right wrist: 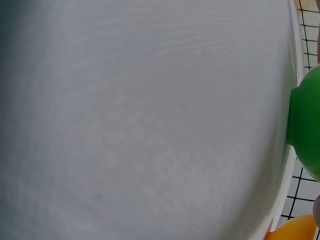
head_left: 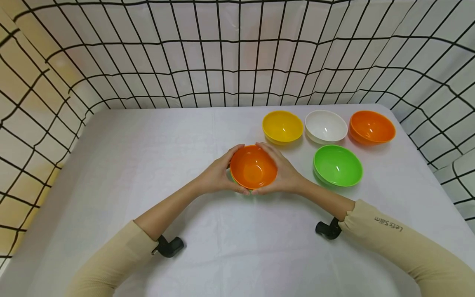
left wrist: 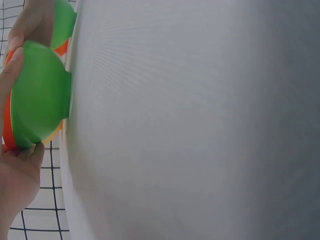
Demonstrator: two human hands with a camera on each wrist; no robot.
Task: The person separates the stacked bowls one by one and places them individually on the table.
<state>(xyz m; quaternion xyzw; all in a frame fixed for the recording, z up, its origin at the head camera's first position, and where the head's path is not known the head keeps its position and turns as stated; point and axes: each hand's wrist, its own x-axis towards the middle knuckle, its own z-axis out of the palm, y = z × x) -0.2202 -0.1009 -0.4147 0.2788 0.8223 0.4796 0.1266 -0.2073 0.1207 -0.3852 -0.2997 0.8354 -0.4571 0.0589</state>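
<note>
An orange bowl [head_left: 254,167] sits nested inside a green bowl [left wrist: 40,97] near the middle of the table. In the head view only a sliver of that lower green bowl shows under the orange rim; its base stands on the cloth in the left wrist view. My left hand [head_left: 219,173] grips the nested bowls from the left, thumb at the near side and fingers toward the far side. From the right, my right hand [head_left: 283,173] holds them the same way. The right wrist view catches the green bowl's side at its right edge.
To the right stand a yellow bowl [head_left: 283,128], a white bowl [head_left: 326,127], a second orange bowl [head_left: 372,128] and another green bowl [head_left: 337,166]. A white cloth covers the table [head_left: 148,148]. Black wire grid [head_left: 239,53] fences the back and sides.
</note>
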